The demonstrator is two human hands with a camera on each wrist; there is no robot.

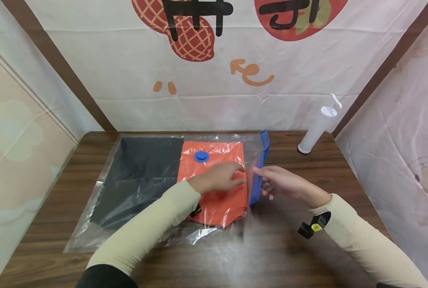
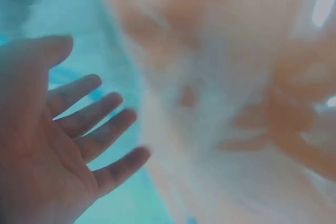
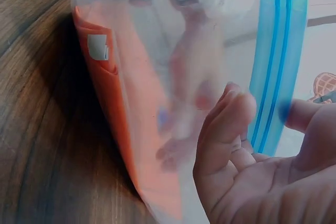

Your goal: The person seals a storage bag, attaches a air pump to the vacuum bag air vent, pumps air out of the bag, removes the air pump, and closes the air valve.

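Fingers [image 2: 107, 134] of the left hand [image 1: 219, 177] are spread apart and slightly bent, the thumb well away from them, above the orange cloth [image 1: 230, 205] that lies inside a clear plastic bag [image 1: 86, 237]; whether they touch the film I cannot tell. The right hand [image 1: 284, 182] pinches the blue zip strip [image 1: 265, 145] at the bag's right-hand end, thumb on one side and curled fingers on the other, with that edge raised off the worktop [image 1: 271, 256] (the right wrist view shows two darker blue lines running along the strip).

Apart from this lifted end, the bag lies flat on the worktop. Two folded cloths sit in it side by side: a black cloth [image 1: 142, 172] on the left and the orange one on the right, nearer the strip. A small white label [image 3: 98, 47] shows at the orange cloth's edge. A round blue valve [image 1: 201, 156] is set in the film over the orange cloth, close to where the two cloths meet. A clear margin of wrinkled, shiny film surrounds them.

Well apart from the bag, a white hand pump [image 1: 315, 131] stands upright at the worktop's back right, its white handle [image 1: 336, 101] at the top.
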